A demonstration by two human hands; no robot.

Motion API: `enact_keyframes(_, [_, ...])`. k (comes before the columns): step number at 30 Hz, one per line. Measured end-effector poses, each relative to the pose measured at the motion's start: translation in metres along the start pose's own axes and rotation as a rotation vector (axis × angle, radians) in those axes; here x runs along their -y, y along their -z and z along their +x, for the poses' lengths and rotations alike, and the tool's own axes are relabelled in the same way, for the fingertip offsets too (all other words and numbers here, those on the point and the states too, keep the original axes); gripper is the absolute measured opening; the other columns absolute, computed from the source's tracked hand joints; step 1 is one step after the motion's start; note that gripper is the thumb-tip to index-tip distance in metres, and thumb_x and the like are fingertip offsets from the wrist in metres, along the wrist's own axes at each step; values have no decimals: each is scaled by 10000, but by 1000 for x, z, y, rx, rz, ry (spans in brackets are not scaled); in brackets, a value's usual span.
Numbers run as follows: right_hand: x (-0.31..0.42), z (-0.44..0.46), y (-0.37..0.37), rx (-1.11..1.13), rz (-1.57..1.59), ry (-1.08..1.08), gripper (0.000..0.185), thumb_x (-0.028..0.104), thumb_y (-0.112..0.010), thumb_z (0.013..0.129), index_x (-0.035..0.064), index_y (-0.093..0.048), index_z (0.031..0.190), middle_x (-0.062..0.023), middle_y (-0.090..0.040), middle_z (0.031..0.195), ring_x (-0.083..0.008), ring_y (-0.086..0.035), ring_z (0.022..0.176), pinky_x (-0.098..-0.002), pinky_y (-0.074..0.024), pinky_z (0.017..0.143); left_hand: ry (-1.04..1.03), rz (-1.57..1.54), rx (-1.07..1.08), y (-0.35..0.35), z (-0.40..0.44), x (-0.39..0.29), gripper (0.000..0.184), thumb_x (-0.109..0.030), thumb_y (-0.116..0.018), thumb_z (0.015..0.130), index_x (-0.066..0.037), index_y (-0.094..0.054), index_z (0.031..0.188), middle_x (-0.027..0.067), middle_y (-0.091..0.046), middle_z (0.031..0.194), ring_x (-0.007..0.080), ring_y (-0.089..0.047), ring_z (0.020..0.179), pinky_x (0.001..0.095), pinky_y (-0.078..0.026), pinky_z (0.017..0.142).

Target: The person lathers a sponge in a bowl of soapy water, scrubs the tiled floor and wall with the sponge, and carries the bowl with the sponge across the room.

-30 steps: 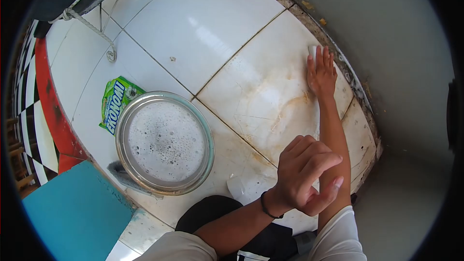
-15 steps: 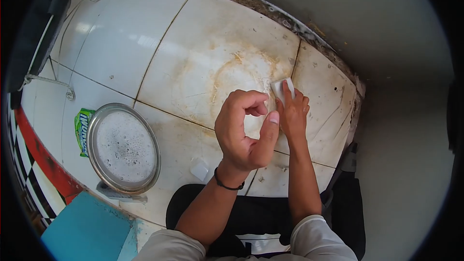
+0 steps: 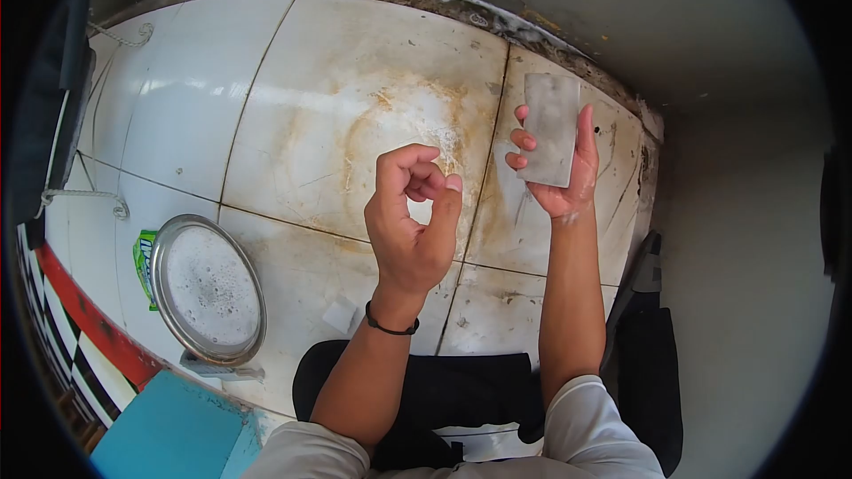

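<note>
In my right hand (image 3: 565,200), palm turned up, lies a rectangular white sponge (image 3: 552,129) with a greyish, dirty face toward me. My fingers wrap its left edge and my thumb runs along the right. Wet suds show on the palm near the wrist. My left hand (image 3: 408,222), with a black band on its wrist, hovers over the tiled floor (image 3: 302,133); its fingers are loosely curled, thumb apart, with nothing in them. Beneath and beyond it, a brownish ring-shaped stain (image 3: 352,137) marks the tile.
A round metal basin (image 3: 253,337) of foamy water stands at left, beside a green packet (image 3: 142,268). A small white piece (image 3: 340,312) lies on the floor near my left forearm. A grey wall (image 3: 737,213) borders the right; a turquoise block (image 3: 173,430) sits at lower left.
My right hand has lifted off the stained tile, moved right and turned palm up, bringing the sponge's greyish face into view. My left hand stays curled in the air.
</note>
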State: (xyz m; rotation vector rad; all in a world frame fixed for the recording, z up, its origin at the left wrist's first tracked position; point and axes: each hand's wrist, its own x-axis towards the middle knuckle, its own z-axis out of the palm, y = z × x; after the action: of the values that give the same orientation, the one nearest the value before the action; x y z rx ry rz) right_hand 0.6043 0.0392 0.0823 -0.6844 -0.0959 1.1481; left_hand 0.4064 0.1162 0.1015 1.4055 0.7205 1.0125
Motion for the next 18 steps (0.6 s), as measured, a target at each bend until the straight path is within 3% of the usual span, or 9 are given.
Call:
enact_keyframes(3, [21,34,-6,110,-134,16,585,665,-386,965,122,-548,1111,-45,-579,954,-148,-497,710,-319,-431,578,29,15,4,1,-1,1,249,-47,-604,878,-31,-538,1117,20,-581,846,95,-503,774,258,-423,742])
enact_keyframes(5, [37,62,-31,-262,-426,190,582,686,-380,956,128,-544,937,-16,-539,808,-133,-481,655,-298,-395,534,50,25,3,2,0,3,260,-47,-603,879,-31,-533,1128,24,-584,847,96,-508,777,260,-427,743])
enact_keyframes(7, [65,96,-29,-168,-443,209,566,676,-407,953,131,-531,871,-12,-525,724,-132,-478,633,-296,-380,514,66,40,2,2,0,5,274,-45,-602,879,-31,-526,1142,27,-586,848,97,-514,779,262,-431,746])
enact_keyframes(9, [85,126,-48,-254,-613,334,486,599,-470,964,125,-531,878,-22,-531,707,-133,-488,628,-297,-394,523,81,44,7,2,1,7,293,-38,-605,876,-30,-519,1156,30,-588,850,99,-520,781,264,-435,750])
enact_keyframes(12, [120,167,-56,-277,-759,392,368,484,-567,955,116,-566,967,-75,-640,915,-143,-515,682,-286,-411,547,110,46,9,1,3,11,315,-27,-607,869,-29,-511,1169,32,-589,853,104,-530,782,266,-439,754])
enact_keyframes(15, [147,201,-43,-520,-1023,334,936,654,-508,918,27,-169,1526,-138,-501,1407,-324,-529,1232,-515,-487,966,136,60,22,0,3,15,339,-17,-609,860,-25,-500,1182,35,-591,857,109,-539,782,268,-443,755])
enact_keyframes(18, [135,201,-65,-615,-1183,378,840,601,-505,951,3,-256,1485,-197,-505,1380,-364,-534,1212,-512,-480,965,147,64,35,-3,4,19,376,-8,-605,852,-17,-481,1206,41,-596,863,110,-546,782,268,-445,756])
